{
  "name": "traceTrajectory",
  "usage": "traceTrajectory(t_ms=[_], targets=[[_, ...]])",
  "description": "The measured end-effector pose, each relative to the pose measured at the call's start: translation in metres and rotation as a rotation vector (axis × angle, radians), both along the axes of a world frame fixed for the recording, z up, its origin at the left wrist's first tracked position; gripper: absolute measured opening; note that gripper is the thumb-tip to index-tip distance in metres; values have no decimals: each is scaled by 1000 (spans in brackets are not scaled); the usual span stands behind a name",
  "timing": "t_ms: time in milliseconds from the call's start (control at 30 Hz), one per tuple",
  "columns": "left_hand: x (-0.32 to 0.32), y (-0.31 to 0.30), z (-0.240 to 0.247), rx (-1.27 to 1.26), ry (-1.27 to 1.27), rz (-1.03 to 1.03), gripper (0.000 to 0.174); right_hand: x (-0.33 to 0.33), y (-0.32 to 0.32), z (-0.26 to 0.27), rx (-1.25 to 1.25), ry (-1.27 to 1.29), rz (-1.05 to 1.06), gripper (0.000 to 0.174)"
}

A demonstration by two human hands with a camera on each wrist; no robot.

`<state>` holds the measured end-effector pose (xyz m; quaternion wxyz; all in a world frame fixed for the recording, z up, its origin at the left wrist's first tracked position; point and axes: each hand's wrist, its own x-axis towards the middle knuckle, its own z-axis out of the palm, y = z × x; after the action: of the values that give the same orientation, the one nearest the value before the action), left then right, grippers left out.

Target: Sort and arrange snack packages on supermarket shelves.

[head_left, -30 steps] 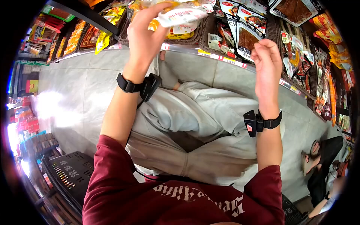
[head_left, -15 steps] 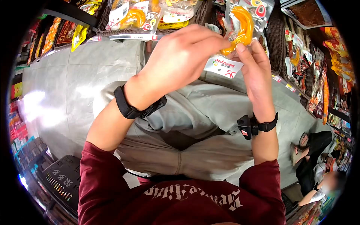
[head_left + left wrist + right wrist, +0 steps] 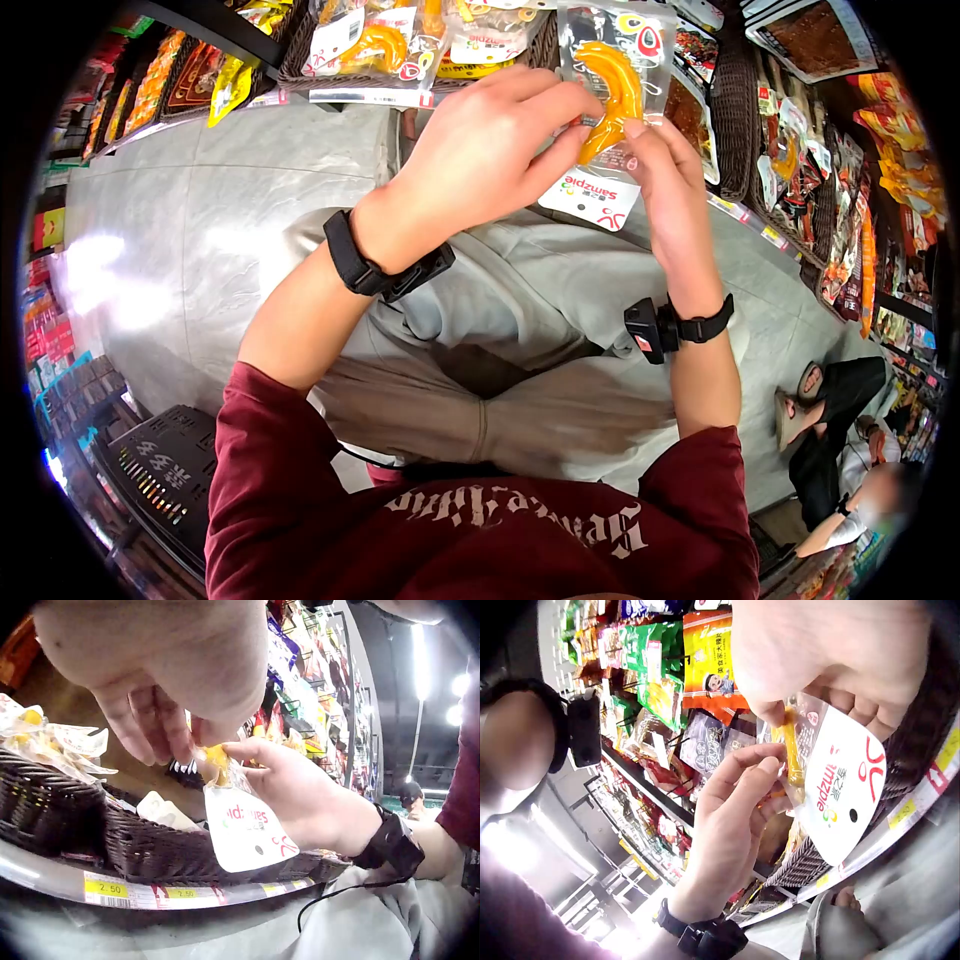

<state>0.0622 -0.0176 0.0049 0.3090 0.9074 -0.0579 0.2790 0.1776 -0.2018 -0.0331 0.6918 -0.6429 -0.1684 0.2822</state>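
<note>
Both hands hold a clear snack packet point(image 3: 610, 100) with a curved orange-yellow piece of food inside and a white label at the end nearest the body. My left hand point(image 3: 495, 145) pinches its left side with thumb and fingers. On the lower right side, my right hand point(image 3: 675, 190) grips the plastic, thumb on the front. The left wrist view shows the white label point(image 3: 244, 829) hanging below the fingers. In the right wrist view, the left hand's point(image 3: 731, 806) thumb and fingertip meet at the packet's edge beside the yellow food point(image 3: 791, 746).
Wicker baskets point(image 3: 154, 844) of similar packets line a low shelf with price tags point(image 3: 107, 889). Dark packs point(image 3: 815, 40) lie toward the right. A black crate point(image 3: 165, 470) stands on the floor at left. Another person's sandalled feet point(image 3: 795, 405) appear at right.
My left hand has brought the packet from over the left basket to the right hand, which was bare and now grips it too. Since half a second ago the packet has shifted slightly left.
</note>
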Motion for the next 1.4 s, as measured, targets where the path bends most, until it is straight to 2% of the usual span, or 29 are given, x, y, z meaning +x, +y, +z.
traceTrajectory(t_ms=[100, 133, 300, 400, 467, 500, 567, 667, 733, 767, 800, 933, 1033, 1100, 1167, 1200, 1233, 1300, 1400], targets=[[-1, -2, -2, -8, -17, 1, 17, -7, 1, 7, 39, -42, 1, 17], [-1, -2, -4, -33, -19, -14, 17, -8, -1, 12, -3, -158, 12, 17], [-4, -8, 1, -116, 39, -34, 16, -5, -5, 1, 22, -254, 43, 16], [-8, -12, 7, -219, 171, -14, 20, -11, -3, 5, 44, -275, 61, 15], [-9, -15, 7, -373, 274, -24, 28, -14, -1, 7, 55, -280, 72, 16], [-8, -16, 6, -376, 279, -24, 28, -15, -1, 6, 62, -358, 78, 20], [-7, -17, 4, -547, 302, -26, 35, -16, -1, 7, 66, -429, 86, 26], [-6, -15, -2, -670, 333, -57, 33, -15, -1, 13, 63, -691, 134, 49], [-3, -12, -9, -753, 388, -36, 31, -17, 0, 17, 32, -699, 132, 48], [1, -12, -13, -763, 296, -25, 31, -18, 0, 16, 3, -714, 124, 48], [4, -12, -14, -771, 203, -15, 31, -18, 2, 14, 37, -673, 98, 42], [1, -13, -7, -780, 317, 2, 28, -11, -2, 9, 63, -532, -23, 32], [0, -13, -8, -799, 320, -39, 30, -1, -3, 10, 75, -516, -129, 32], [0, -12, -7, -773, 342, -66, 33, 1, -5, 15, 59, -492, -117, 32], [0, -11, -9, -758, 342, -101, 36, 6, -8, 15, 160, -214, 14, 33], [-1, -12, -7, -743, 346, -133, 40, 7, -8, 12, 164, -154, -7, 31], [-2, -11, -3, -740, 341, -137, 40, 8, -9, 10, 166, -159, -9, 31], [-6, -11, 7, -791, 527, -174, 41, 10, -11, 8, 213, -31, 51, 26], [-8, -14, 6, -815, 509, -193, 42, 5, -10, 10, 236, -26, 38, 21]])
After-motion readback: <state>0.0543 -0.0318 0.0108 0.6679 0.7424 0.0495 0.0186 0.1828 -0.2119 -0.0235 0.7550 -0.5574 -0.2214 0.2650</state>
